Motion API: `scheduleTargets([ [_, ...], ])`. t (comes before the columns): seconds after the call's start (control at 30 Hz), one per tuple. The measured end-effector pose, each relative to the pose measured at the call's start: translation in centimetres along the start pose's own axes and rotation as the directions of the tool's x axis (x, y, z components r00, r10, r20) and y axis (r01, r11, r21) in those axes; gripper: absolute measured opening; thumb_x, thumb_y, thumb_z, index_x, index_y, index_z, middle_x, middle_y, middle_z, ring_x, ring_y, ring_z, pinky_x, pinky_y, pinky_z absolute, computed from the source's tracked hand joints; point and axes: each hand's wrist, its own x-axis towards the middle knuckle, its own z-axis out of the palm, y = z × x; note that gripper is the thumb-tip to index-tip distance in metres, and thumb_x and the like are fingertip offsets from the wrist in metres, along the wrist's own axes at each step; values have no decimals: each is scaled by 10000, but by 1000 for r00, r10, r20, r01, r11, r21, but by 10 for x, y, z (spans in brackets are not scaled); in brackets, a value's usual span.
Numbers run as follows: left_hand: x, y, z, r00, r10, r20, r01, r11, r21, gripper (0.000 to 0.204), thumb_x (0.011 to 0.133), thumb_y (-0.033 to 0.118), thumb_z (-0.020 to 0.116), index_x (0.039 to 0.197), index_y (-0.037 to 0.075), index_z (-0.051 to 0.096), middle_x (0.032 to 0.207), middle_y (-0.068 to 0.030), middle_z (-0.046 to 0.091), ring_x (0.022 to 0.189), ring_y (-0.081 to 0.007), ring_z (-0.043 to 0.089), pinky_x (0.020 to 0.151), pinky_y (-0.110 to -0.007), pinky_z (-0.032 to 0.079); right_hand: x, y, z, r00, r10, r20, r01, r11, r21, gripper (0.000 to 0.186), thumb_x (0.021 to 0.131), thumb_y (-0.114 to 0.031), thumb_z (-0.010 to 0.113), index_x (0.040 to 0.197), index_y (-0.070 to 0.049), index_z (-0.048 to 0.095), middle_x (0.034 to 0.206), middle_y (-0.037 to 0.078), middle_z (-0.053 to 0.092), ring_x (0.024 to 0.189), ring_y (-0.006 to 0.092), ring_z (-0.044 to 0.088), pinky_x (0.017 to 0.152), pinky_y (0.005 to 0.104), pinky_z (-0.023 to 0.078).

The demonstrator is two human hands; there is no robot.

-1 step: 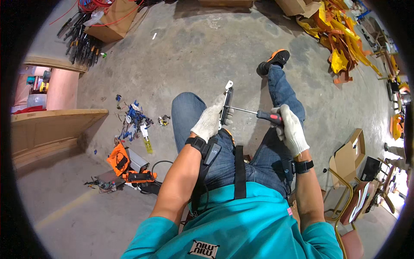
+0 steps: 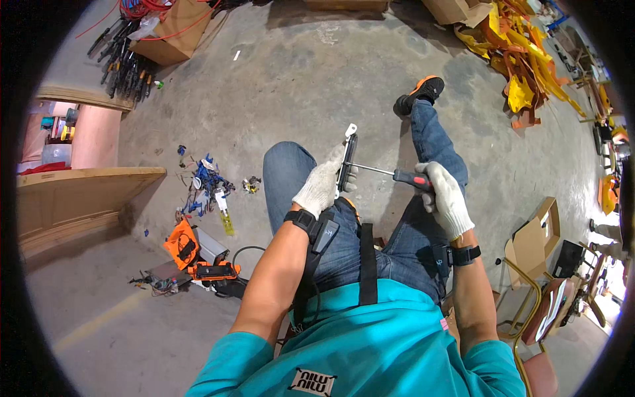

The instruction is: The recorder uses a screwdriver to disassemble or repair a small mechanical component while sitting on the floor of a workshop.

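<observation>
Both of my hands wear white knit gloves. My left hand is closed around a long, narrow black part with metal edges, held above my left thigh. A pale metal tab with a hole sticks out at the part's far end. In my right hand is a screwdriver with a black and red handle, its fingers wrapped round the grip. The shaft points left and its tip meets the side of the black part. Exactly what the tip touches is too small to make out.
Blue plastic scraps lie on the floor at left, beyond an orange-cased device. A wooden bench stands at far left. Yellow plastic pieces are heaped far right. An open cardboard box and a chair stand at right.
</observation>
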Motion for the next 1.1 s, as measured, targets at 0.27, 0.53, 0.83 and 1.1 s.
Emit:
scheduleTargets([
  [0.27,4,0,0,999,-24,-27,24,1000,-20,498,1114,456,493,1467,108,538,997,-118,708,749,-192,686,682,-335,609,18,39,4,939,-338,-63,343,912,225,452,1052,-307,639,1383,-14,543,1103,70,630,789,137,611,661,291,540],
  [0.53,-1,1,3,1000,-13,-24,13,1000,-13,497,1111,473,492,1454,117,552,982,-100,707,737,-174,677,656,-322,594,2,1,4,987,-139,-83,132,987,-88,416,1089,-394,543,1186,-25,708,862,4,656,599,63,513,535,254,453],
  [0.83,-4,6,7,998,-37,-41,37,999,-3,459,1114,466,489,1344,85,599,967,-101,709,735,-177,674,654,-318,590,16,29,0,915,-402,-1,396,900,181,426,1045,-305,632,1349,-8,609,1154,33,635,921,111,592,841,239,488],
  [1.1,-2,3,7,998,-15,-58,13,999,-32,456,1114,459,492,1337,78,605,968,-109,710,728,-183,675,654,-326,593,11,12,-5,976,-219,-4,218,974,-68,450,1081,-351,570,1338,15,615,1044,53,673,662,65,577,622,218,501],
])
